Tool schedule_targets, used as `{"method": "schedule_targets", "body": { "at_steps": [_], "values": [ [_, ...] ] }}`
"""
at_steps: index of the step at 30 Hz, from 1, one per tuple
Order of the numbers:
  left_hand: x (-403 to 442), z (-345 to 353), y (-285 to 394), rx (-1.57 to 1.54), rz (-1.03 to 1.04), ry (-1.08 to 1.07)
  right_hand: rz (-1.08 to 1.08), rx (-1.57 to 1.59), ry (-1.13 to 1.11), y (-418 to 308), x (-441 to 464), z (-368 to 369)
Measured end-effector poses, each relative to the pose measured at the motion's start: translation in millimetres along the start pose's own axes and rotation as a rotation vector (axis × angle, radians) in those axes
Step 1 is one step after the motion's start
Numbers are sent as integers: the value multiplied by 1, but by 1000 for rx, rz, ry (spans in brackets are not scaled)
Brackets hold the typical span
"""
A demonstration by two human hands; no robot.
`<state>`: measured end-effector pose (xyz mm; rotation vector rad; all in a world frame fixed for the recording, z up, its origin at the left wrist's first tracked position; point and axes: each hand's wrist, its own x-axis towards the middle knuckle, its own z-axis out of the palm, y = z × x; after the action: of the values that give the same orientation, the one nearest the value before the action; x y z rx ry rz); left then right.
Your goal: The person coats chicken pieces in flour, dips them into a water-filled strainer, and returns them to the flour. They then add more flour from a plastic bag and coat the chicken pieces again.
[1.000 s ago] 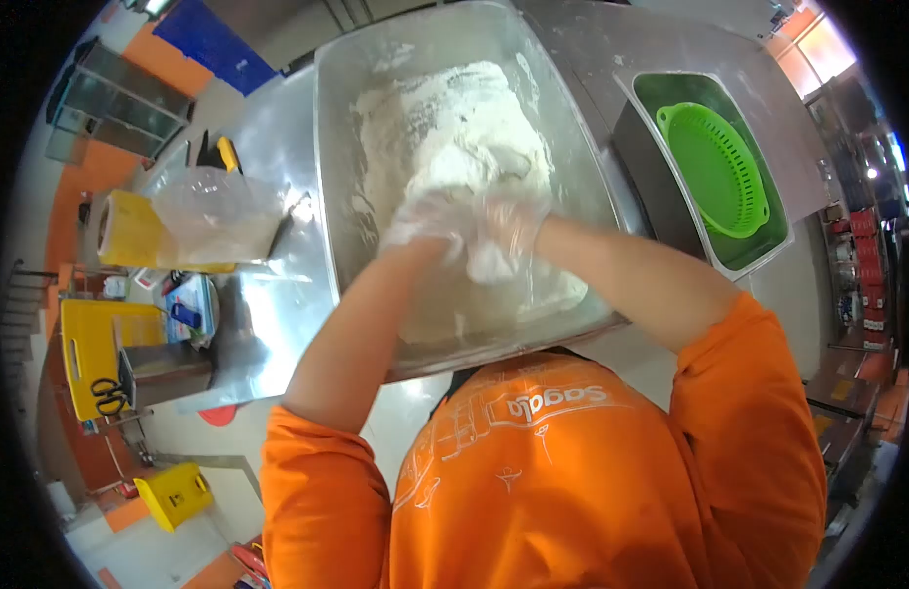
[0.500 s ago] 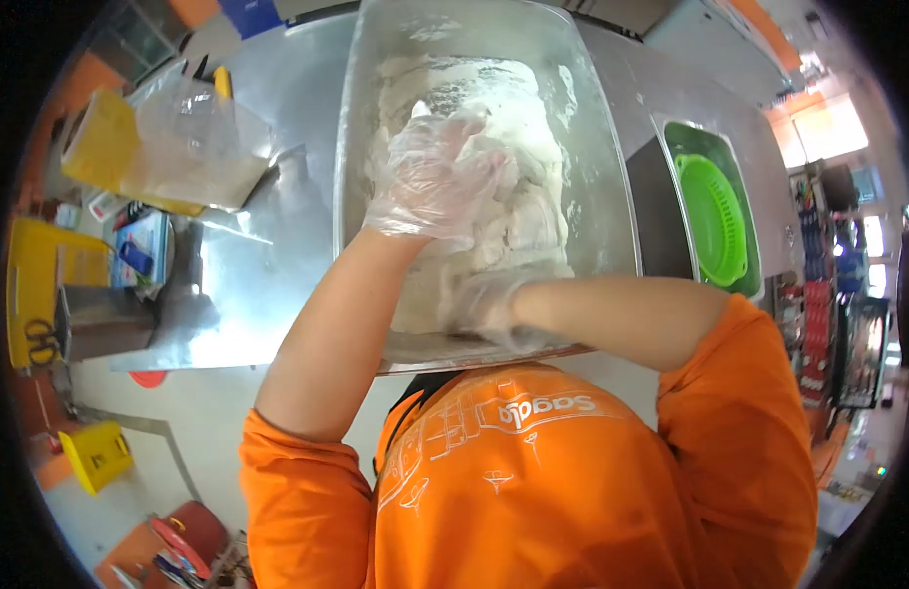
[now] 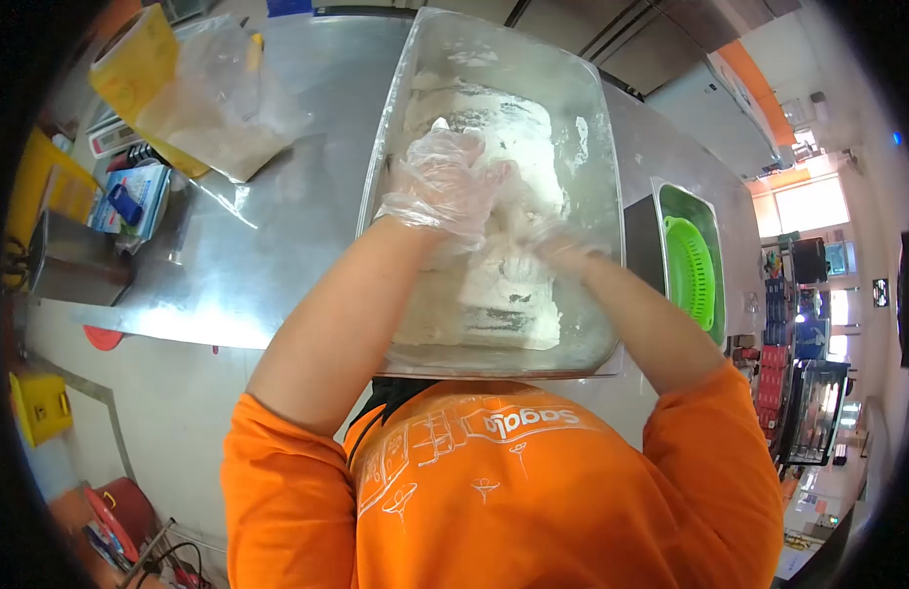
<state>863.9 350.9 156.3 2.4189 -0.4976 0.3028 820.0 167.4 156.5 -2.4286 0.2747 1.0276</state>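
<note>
A deep metal tub [image 3: 611, 196] lies in front of me, with white flour [image 3: 523, 123] spread over its bottom in uneven heaps. My left hand [image 3: 442, 182], in a loose clear plastic glove, is low in the tub on its left side. Its fingers and thumb are apart against the flour; the fingertips are partly covered. My right hand [image 3: 564, 245] is near the tub's right wall, just right of a pale floury mass [image 3: 513, 221]. Motion smears its fingers, so whether it holds anything is unclear.
The tub stands on a steel table [image 3: 307, 88]. Left of it are a yellow roll with clear plastic film [image 3: 219, 108], a blue packet [image 3: 135, 196] and a metal container [image 3: 81, 260]. To the right, a green basket [image 3: 688, 270] sits in a metal pan [image 3: 715, 294].
My right hand has moved from the tub's near end up and away toward its right wall, baring flour there. My left hand stays at the left side. The view has shifted.
</note>
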Motion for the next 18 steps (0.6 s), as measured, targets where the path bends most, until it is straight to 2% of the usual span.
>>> {"method": "schedule_targets", "body": {
  "at_steps": [1, 2, 4, 6, 8, 9, 11, 13, 15, 17, 18],
  "values": [
    [1, -1, -1, 9, -4, -38, 108, -133, 60, -1, 6, 9],
    [2, -3, 0, 21, -10, -78, 11, -428, 154, -12, 8, 31],
    [2, -16, 8, -2, -30, -168, -137, -631, 232, -7, 16, 49],
    [4, -18, 7, -12, -24, -232, -236, -455, 208, 0, 22, 52],
    [4, -8, -2, -15, -3, -269, -234, -355, 209, 0, 9, 29],
    [0, -6, -6, 68, 142, -217, -233, -307, 206, -9, -2, 17],
    [-8, -3, -11, 240, 444, -116, -267, -698, 79, -27, -9, 2],
    [-7, -28, 9, 178, 261, -195, -288, -851, 69, -42, -9, 11],
    [-3, -35, 20, 78, 70, -284, -308, -780, 163, -64, -9, 41],
    [6, -30, 13, -63, -127, -386, -561, -734, 625, -27, 43, 87],
    [7, -16, 2, 24, -32, -361, -677, -696, 859, -6, 73, 113]
  ]
}}
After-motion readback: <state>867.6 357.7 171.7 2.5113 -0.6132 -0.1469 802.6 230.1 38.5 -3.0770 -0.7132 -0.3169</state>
